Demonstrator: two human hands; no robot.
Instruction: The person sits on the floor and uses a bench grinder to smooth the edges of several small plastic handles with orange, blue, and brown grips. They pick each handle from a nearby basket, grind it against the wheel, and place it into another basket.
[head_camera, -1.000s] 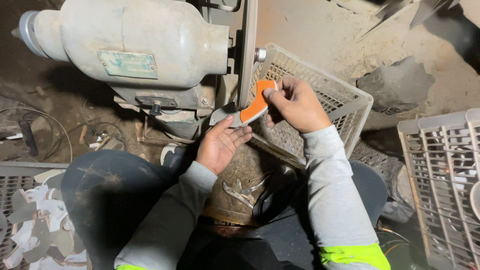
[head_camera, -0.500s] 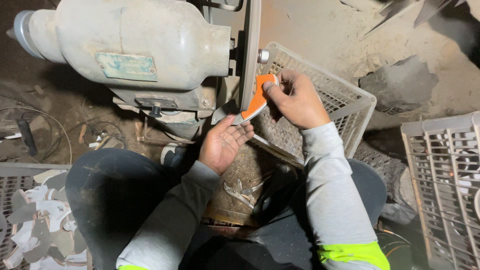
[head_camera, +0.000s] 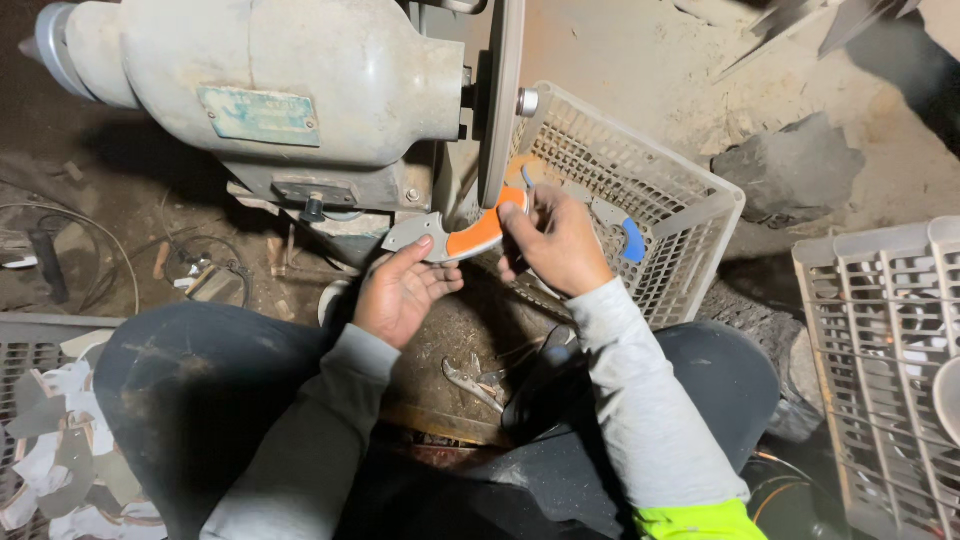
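I hold a small curved knife (head_camera: 462, 237) with an orange handle and a grey blade against the thin grinding wheel (head_camera: 500, 100) of a grey bench grinder (head_camera: 270, 90). My left hand (head_camera: 400, 290) supports the blade end from below, palm up. My right hand (head_camera: 555, 245) pinches the orange handle end next to the wheel's edge. I sit on the ground with my knees on either side of the grinder's base.
A white plastic crate (head_camera: 650, 190) lies tilted behind my right hand, with a blue-handled piece (head_camera: 633, 240) inside. Another crate (head_camera: 880, 340) stands at the right. Metal scraps (head_camera: 60, 450) lie at the lower left, pliers (head_camera: 475, 380) between my knees, wires (head_camera: 70, 250) at the left.
The knife has tilted from steep to flatter and moved down along the wheel's edge. Both hands shifted with it, still gripping it.
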